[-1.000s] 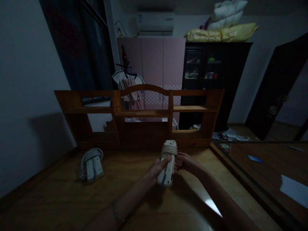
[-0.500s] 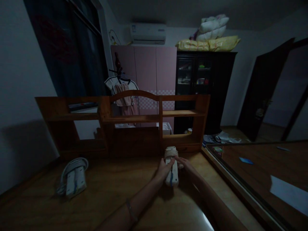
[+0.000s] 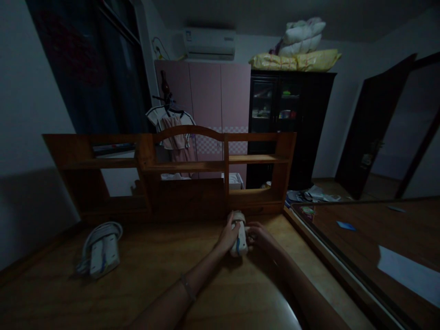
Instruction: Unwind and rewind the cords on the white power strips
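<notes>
A white power strip (image 3: 241, 247) with its cord wound around the far end is tilted above the wooden desk. My left hand (image 3: 229, 236) is closed around its left side, the thumb lying across the top. On the right side, my right hand (image 3: 260, 236) has its fingers curled in a pinch beside the wound cord (image 3: 238, 216). A pale piece, which looks like the cord's loose end, shows at those fingertips; its plug cannot be made out. Another white power strip (image 3: 104, 256) with a looped cord (image 3: 103, 231) lies on the desk at the left, apart from both hands.
A wooden shelf unit (image 3: 184, 168) stands along the back of the desk (image 3: 165, 275). To the right is a lower brown surface (image 3: 357, 247) with a white sheet (image 3: 409, 275) and a blue card (image 3: 346, 225). Walls and a dark window frame the left side.
The power strip has tilted and shifted slightly left with my left hand, which now reaches further along it. My right hand has drawn off the wound cord to the strip's right side.
</notes>
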Demonstrator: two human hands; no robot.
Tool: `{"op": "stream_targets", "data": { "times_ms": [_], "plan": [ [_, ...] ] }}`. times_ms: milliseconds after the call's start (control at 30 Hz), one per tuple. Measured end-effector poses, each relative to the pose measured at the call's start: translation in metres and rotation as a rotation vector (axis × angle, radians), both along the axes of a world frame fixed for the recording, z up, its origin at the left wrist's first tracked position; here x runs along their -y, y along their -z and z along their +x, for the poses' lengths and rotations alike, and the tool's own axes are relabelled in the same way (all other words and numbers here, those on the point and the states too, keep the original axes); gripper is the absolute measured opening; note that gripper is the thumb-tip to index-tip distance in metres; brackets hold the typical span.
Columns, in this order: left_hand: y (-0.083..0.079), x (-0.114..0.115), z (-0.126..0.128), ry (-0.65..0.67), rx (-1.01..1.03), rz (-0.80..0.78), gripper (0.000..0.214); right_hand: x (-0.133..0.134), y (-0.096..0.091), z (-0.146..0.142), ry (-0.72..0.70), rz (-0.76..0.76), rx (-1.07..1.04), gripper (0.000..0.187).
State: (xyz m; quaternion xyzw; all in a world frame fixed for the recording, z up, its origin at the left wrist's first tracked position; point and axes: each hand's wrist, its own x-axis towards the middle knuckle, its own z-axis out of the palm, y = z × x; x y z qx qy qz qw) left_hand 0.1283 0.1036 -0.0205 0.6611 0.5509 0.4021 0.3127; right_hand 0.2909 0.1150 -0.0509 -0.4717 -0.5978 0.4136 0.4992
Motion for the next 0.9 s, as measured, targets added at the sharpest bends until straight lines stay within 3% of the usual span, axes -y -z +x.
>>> {"op": "stream_targets", "data": {
  "times_ms": [233, 433, 567, 700, 900],
  "plan": [
    [-0.004, -0.003, -0.007, -0.062, -0.393, -0.028, 0.066, 0.005, -0.002, -0.003, 0.01, 0.1, 0.153, 0.03],
    [-0.01, 0.005, -0.001, -0.141, -0.629, 0.104, 0.068, 0.016, -0.013, 0.006, 0.249, 0.245, 0.377, 0.024],
    [-0.009, 0.005, -0.003, -0.15, -0.639, 0.242, 0.062, 0.016, -0.016, 0.008, 0.337, 0.3, 0.47, 0.027],
    [-0.007, 0.001, -0.011, -0.076, -0.584, 0.366, 0.059, 0.013, -0.016, 0.009, 0.372, 0.334, 0.526, 0.028],
    [-0.005, -0.008, -0.019, -0.004, -0.458, 0.41, 0.057, 0.007, -0.017, 0.014, 0.421, 0.352, 0.565, 0.029]
  ]
}}
